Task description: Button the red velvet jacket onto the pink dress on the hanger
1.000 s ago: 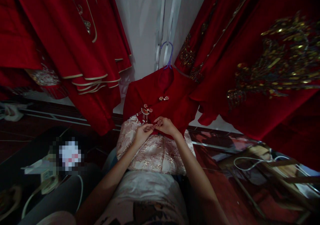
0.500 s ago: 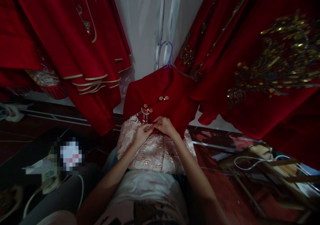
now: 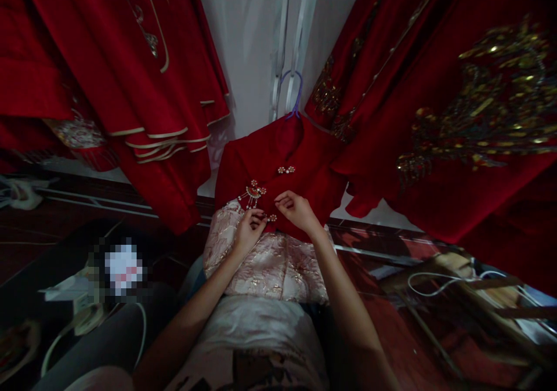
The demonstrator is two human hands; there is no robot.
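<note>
A small red jacket (image 3: 308, 153) hangs on a purple hanger (image 3: 296, 93) over a pink brocade skirt (image 3: 270, 269). On its front sit a beaded tassel ornament (image 3: 253, 192) and a pair of beaded buttons (image 3: 286, 170). My left hand (image 3: 248, 231) is curled, its fingertips pinching the jacket's lower edge beside a small beaded clasp (image 3: 272, 218). My right hand (image 3: 299, 210) lies just right of that clasp on the red cloth. Its fingers are pinched together, and what they hold is too small to see.
Long red robes (image 3: 130, 78) hang at the left. More red robes with gold embroidery (image 3: 483, 101) hang at the right. A white wall (image 3: 252, 43) is behind. A white cable (image 3: 439, 281) lies on the glossy surface at the right, and cables and small items (image 3: 82, 315) lie at the left.
My hands were pinched together at the jacket's lower edge. The right hand has drawn up and to the right, uncovering the small beaded clasp, and the left hand has stayed about where it was.
</note>
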